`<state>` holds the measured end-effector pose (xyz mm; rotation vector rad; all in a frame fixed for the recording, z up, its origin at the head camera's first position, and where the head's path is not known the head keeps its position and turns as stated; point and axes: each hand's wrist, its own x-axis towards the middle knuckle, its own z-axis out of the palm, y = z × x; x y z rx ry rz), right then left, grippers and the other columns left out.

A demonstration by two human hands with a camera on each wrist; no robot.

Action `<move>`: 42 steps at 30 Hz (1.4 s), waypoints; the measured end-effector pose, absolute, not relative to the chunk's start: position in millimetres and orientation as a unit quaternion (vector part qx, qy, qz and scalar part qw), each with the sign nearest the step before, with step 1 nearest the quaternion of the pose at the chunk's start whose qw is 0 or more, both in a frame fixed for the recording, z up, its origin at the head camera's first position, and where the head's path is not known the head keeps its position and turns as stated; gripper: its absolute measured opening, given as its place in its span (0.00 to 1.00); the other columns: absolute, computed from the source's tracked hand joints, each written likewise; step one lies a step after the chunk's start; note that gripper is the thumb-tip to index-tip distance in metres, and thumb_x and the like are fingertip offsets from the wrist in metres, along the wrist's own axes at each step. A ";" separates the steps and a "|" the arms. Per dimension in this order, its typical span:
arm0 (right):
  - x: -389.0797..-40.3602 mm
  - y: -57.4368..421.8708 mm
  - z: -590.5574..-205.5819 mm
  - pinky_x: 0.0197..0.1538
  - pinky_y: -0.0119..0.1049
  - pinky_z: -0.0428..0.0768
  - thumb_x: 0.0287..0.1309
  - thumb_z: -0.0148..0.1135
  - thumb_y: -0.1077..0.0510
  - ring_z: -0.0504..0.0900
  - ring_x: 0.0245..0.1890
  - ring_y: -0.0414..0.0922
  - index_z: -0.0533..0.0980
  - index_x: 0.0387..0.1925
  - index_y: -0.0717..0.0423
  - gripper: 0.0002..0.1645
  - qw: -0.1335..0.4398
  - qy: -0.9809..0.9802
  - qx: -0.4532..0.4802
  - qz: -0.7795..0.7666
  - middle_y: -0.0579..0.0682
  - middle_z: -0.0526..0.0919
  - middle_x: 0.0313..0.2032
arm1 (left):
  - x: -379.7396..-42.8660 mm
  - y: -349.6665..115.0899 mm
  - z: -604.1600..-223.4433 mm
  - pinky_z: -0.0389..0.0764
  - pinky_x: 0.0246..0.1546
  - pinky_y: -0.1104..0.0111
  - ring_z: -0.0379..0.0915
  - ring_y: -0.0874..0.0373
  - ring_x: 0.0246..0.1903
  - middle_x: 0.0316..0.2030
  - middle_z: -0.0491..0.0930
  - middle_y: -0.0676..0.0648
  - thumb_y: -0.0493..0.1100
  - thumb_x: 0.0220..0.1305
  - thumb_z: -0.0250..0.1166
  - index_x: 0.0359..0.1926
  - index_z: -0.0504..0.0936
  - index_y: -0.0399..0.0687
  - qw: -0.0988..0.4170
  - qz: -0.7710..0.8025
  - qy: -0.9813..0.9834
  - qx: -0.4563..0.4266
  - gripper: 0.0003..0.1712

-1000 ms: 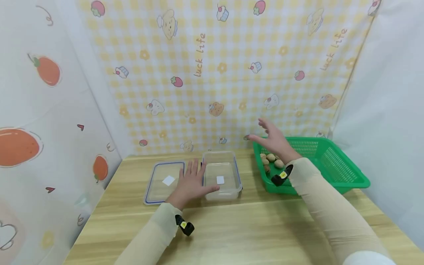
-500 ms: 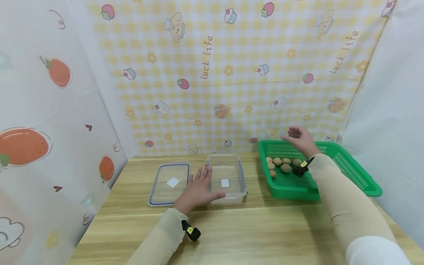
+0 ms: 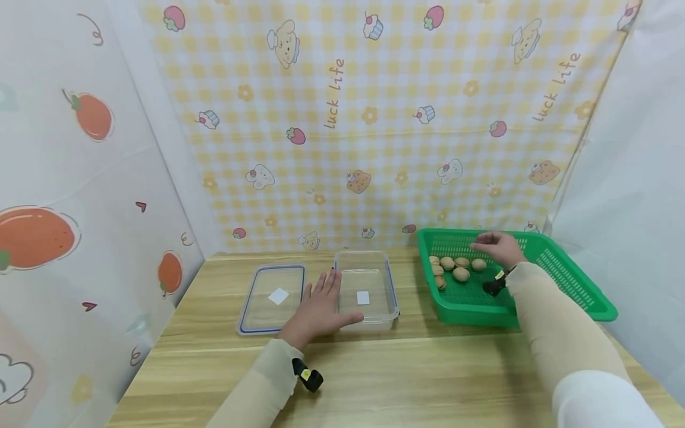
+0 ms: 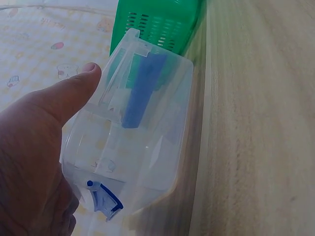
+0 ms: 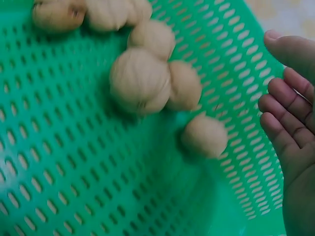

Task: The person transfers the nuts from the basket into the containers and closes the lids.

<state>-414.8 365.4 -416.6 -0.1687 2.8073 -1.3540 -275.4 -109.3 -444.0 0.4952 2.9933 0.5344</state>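
In the head view a clear plastic food container stands lidless in the middle of the table. My left hand is at its left edge, fingers and thumb spread. The left wrist view shows the thumb alongside the container, whose blue-trimmed clips hang down. Over the green basket hovers my right hand, holding nothing. Its fingers are loosely bent, as the right wrist view shows. Several walnuts lie on the left side of the basket floor; a lone walnut sits nearest that hand.
The clear lid with a blue seal lies flat left of the container. Behind the wooden table hangs a checked cloth. White cloth sheets hang on both sides.
My right hand has moved right and lowered toward the basket, exposing more walnuts. The left hand keeps its place by the container. The head view has shifted slightly.
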 end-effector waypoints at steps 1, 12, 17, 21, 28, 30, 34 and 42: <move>-414.5 366.6 -418.8 0.64 0.64 0.68 0.67 0.62 0.37 0.68 0.65 0.67 0.64 0.70 0.68 0.46 0.019 0.901 -0.052 -0.431 0.72 0.69 0.65 | -274.5 -109.8 -443.2 0.37 0.74 0.40 0.27 0.47 0.79 0.81 0.37 0.43 0.78 0.61 0.56 0.81 0.38 0.45 0.031 0.175 0.971 0.160 0.65; -417.6 382.2 -436.3 0.60 0.63 0.73 0.66 0.65 0.45 0.70 0.62 0.69 0.67 0.68 0.70 0.41 0.064 0.913 -0.055 -0.399 0.73 0.71 0.62 | -268.9 -111.9 -442.6 0.39 0.74 0.40 0.29 0.45 0.79 0.80 0.38 0.41 0.77 0.61 0.58 0.81 0.41 0.41 0.025 0.187 0.968 0.164 0.66; -417.3 384.4 -436.1 0.54 0.61 0.77 0.63 0.68 0.43 0.73 0.58 0.69 0.72 0.63 0.71 0.40 0.086 0.931 -0.059 -0.351 0.73 0.75 0.58 | -270.1 -112.7 -443.7 0.38 0.74 0.40 0.28 0.47 0.79 0.81 0.37 0.42 0.78 0.60 0.58 0.81 0.39 0.42 0.023 0.189 0.968 0.164 0.66; -416.7 383.2 -435.6 0.51 0.59 0.79 0.63 0.69 0.47 0.75 0.55 0.69 0.74 0.59 0.72 0.36 0.091 0.938 -0.058 -0.331 0.73 0.77 0.55 | -271.7 -112.3 -445.3 0.38 0.74 0.41 0.27 0.48 0.79 0.81 0.37 0.43 0.79 0.60 0.56 0.81 0.39 0.43 0.022 0.187 0.968 0.165 0.67; -415.6 382.3 -436.2 0.47 0.55 0.80 0.64 0.67 0.51 0.78 0.51 0.66 0.75 0.57 0.72 0.31 0.091 0.942 -0.059 -0.316 0.71 0.79 0.52 | -273.4 -110.0 -448.9 0.38 0.75 0.41 0.27 0.48 0.79 0.81 0.36 0.44 0.78 0.61 0.56 0.81 0.38 0.44 0.020 0.186 0.969 0.162 0.66; -416.0 383.4 -437.2 0.45 0.54 0.81 0.64 0.67 0.51 0.78 0.49 0.65 0.75 0.56 0.73 0.31 0.093 0.944 -0.065 -0.310 0.71 0.79 0.50 | -272.8 -109.4 -449.8 0.38 0.75 0.41 0.27 0.47 0.79 0.81 0.36 0.43 0.78 0.61 0.56 0.81 0.37 0.44 0.022 0.186 0.969 0.162 0.66; -417.9 385.0 -435.3 0.44 0.55 0.81 0.65 0.65 0.49 0.78 0.50 0.66 0.74 0.57 0.74 0.33 0.094 0.947 -0.077 -0.298 0.73 0.78 0.52 | -270.6 -108.3 -448.7 0.37 0.75 0.42 0.27 0.47 0.79 0.81 0.37 0.43 0.78 0.60 0.57 0.81 0.37 0.43 0.021 0.188 0.969 0.158 0.67; -417.4 382.7 -409.2 0.51 0.60 0.79 0.67 0.61 0.37 0.75 0.56 0.69 0.72 0.63 0.72 0.43 0.068 0.944 -0.081 -0.312 0.74 0.74 0.59 | -271.9 -108.6 -447.8 0.39 0.75 0.41 0.31 0.45 0.79 0.80 0.40 0.40 0.79 0.60 0.56 0.81 0.39 0.40 -0.001 0.163 0.974 0.156 0.67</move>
